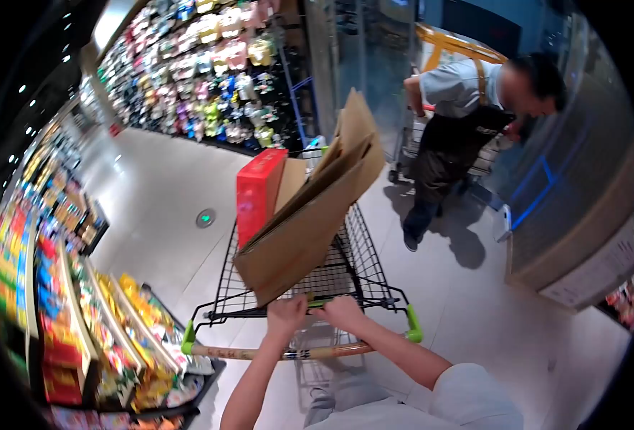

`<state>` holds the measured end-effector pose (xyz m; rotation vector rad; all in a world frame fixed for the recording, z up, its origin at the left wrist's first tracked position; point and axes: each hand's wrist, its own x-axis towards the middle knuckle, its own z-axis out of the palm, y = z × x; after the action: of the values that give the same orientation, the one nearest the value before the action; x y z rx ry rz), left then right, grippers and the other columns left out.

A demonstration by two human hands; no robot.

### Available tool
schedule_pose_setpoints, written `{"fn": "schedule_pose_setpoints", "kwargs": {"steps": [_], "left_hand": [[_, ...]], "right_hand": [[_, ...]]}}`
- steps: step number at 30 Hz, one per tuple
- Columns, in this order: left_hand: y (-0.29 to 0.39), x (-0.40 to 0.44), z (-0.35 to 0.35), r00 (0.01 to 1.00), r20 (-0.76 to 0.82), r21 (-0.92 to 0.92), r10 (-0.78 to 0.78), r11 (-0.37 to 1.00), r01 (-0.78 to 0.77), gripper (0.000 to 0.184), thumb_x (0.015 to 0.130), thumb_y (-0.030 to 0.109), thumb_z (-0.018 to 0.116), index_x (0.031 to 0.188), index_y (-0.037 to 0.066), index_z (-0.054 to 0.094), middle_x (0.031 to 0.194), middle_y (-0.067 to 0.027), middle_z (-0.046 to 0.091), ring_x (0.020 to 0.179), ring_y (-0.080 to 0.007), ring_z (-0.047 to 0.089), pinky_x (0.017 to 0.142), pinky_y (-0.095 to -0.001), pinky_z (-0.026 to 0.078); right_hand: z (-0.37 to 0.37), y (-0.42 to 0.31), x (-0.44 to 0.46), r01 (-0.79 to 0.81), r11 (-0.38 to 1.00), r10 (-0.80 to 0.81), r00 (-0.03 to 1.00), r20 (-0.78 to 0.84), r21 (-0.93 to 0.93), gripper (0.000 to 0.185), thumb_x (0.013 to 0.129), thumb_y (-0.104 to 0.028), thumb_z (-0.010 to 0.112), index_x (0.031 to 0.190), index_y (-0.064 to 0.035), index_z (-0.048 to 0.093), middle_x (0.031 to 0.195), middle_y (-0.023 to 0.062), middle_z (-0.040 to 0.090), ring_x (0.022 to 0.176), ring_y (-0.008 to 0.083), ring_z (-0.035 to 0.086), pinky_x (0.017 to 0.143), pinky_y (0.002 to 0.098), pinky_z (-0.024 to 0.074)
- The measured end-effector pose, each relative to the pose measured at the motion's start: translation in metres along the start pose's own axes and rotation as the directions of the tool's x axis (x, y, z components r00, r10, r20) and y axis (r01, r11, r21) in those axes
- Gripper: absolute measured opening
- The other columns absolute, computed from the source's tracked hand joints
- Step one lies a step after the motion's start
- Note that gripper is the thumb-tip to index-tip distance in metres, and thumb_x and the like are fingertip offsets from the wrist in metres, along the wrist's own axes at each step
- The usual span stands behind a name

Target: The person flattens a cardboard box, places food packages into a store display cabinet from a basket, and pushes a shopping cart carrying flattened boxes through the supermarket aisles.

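A black wire shopping cart point(363, 247) with green corner pieces stands in front of me. Flattened brown cardboard point(306, 222) leans in its basket beside a red box point(256, 188). My left hand point(287, 315) is closed at the basket's near edge, beyond the wooden-looking handle bar point(245, 352). Close to its right, my right hand point(337, 313) is also closed at that edge, near a small greenish strip. Both forearms reach over the handle bar. What the fingers hold is too small to make out.
Shelves of colourful packets point(127, 337) stand at the lower left, and a wall of hanging goods point(209, 72) at the back. On the right, a person in a dark apron point(456, 132) leans beside another cart. A wood-edged counter point(582, 251) is at the far right.
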<state>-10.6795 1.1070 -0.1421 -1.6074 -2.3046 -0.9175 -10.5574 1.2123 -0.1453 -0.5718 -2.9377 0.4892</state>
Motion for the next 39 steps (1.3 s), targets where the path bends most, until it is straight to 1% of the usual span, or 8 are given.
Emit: {"fn": "schedule_pose_setpoints", "kwargs": {"steps": [4, 6, 11, 14, 15, 19, 24, 39], "left_hand": [[-0.047, 0.045, -0.04, 0.999, 0.004, -0.071, 0.034, 0.997, -0.034, 0.016, 0.07, 0.011, 0.058, 0.056, 0.007, 0.051, 0.047, -0.0112, 0.049, 0.044, -0.0306, 0.051, 0.043, -0.0389, 0.041], [-0.086, 0.057, -0.051, 0.998, 0.009, -0.098, 0.058, 0.994, -0.057, 0.016, 0.07, 0.011, 0.059, 0.057, 0.006, 0.051, 0.046, -0.0107, 0.048, 0.044, -0.0299, 0.05, 0.043, -0.0377, 0.041], [-0.174, 0.094, -0.08, 0.993, 0.06, -0.128, 0.097, 0.988, -0.089, 0.023, 0.073, 0.015, 0.058, 0.054, 0.006, 0.049, 0.045, -0.0099, 0.048, 0.044, -0.0278, 0.05, 0.045, -0.0364, 0.041], [-0.228, 0.107, -0.088, 0.985, -0.05, -0.116, 0.163, 0.979, -0.168, 0.022, 0.072, 0.016, 0.059, 0.055, 0.005, 0.05, 0.048, -0.0095, 0.049, 0.045, -0.0282, 0.051, 0.045, -0.0357, 0.042], [-0.243, 0.111, -0.097, 0.991, 0.078, -0.105, 0.105, 0.99, -0.097, 0.021, 0.072, 0.015, 0.059, 0.055, 0.006, 0.051, 0.048, -0.0091, 0.05, 0.045, -0.0276, 0.051, 0.045, -0.0359, 0.042], [-0.299, 0.134, -0.114, 0.982, 0.12, -0.199, 0.146, 0.973, -0.12, 0.021, 0.072, 0.016, 0.058, 0.054, 0.006, 0.053, 0.047, -0.0084, 0.051, 0.045, -0.0267, 0.051, 0.046, -0.0351, 0.042], [-0.356, 0.187, -0.143, 0.974, 0.136, -0.146, 0.181, 0.976, -0.161, 0.022, 0.074, 0.019, 0.056, 0.054, 0.007, 0.055, 0.046, -0.0076, 0.051, 0.044, -0.026, 0.051, 0.051, -0.0355, 0.042], [-0.448, 0.383, -0.134, 0.966, 0.223, -0.185, 0.133, 0.978, -0.093, 0.028, 0.074, 0.013, 0.056, 0.052, 0.003, 0.043, 0.044, -0.0108, 0.042, 0.042, -0.0279, 0.043, 0.044, -0.0374, 0.036]], "right_hand": [[-0.016, -0.038, 0.057, -0.068, 0.995, 0.067, 0.998, 0.015, 0.068, 0.048, 0.079, -0.045, 0.046, 0.061, -0.0037, 0.061, 0.056, 0.0159, 0.057, 0.055, 0.032, 0.058, 0.054, 0.041, 0.0462], [-0.011, -0.062, 0.091, -0.11, 0.99, 0.106, 0.993, 0.046, 0.087, 0.049, 0.079, -0.045, 0.046, 0.06, -0.0022, 0.061, 0.059, 0.0172, 0.057, 0.06, 0.0323, 0.059, 0.058, 0.0418, 0.0462], [0.009, -0.112, 0.168, -0.171, 0.98, 0.173, 0.985, -0.009, 0.104, 0.049, 0.078, -0.045, 0.048, 0.059, -0.0017, 0.061, 0.057, 0.0166, 0.057, 0.057, 0.0314, 0.058, 0.055, 0.0401, 0.0463], [0.025, -0.142, 0.214, -0.191, 0.977, 0.196, 0.98, -0.045, 0.093, 0.05, 0.079, -0.044, 0.048, 0.058, -0.0013, 0.06, 0.056, 0.0161, 0.057, 0.055, 0.0315, 0.058, 0.054, 0.0399, 0.0462], [0.03, -0.153, 0.227, -0.19, 0.977, 0.196, 0.979, -0.058, 0.093, 0.05, 0.079, -0.044, 0.048, 0.058, -0.0012, 0.06, 0.056, 0.0162, 0.056, 0.055, 0.0314, 0.058, 0.054, 0.0399, 0.0462], [0.04, -0.182, 0.278, -0.23, 0.968, 0.24, 0.966, -0.091, 0.104, 0.05, 0.079, -0.044, 0.048, 0.057, -0.0007, 0.06, 0.057, 0.016, 0.057, 0.056, 0.032, 0.058, 0.054, 0.0397, 0.0452], [0.016, -0.211, 0.349, -0.271, 0.956, 0.278, 0.959, -0.055, 0.116, 0.05, 0.08, -0.043, 0.048, 0.056, -0.0007, 0.06, 0.054, 0.0156, 0.056, 0.055, 0.0327, 0.057, 0.055, 0.0414, 0.0447], [-0.037, -0.156, 0.551, -0.25, 0.956, 0.26, 0.964, -0.056, 0.151, 0.05, 0.08, -0.044, 0.047, 0.057, -0.0013, 0.06, 0.056, 0.0153, 0.056, 0.057, 0.0322, 0.057, 0.056, 0.0414, 0.0446]]}}
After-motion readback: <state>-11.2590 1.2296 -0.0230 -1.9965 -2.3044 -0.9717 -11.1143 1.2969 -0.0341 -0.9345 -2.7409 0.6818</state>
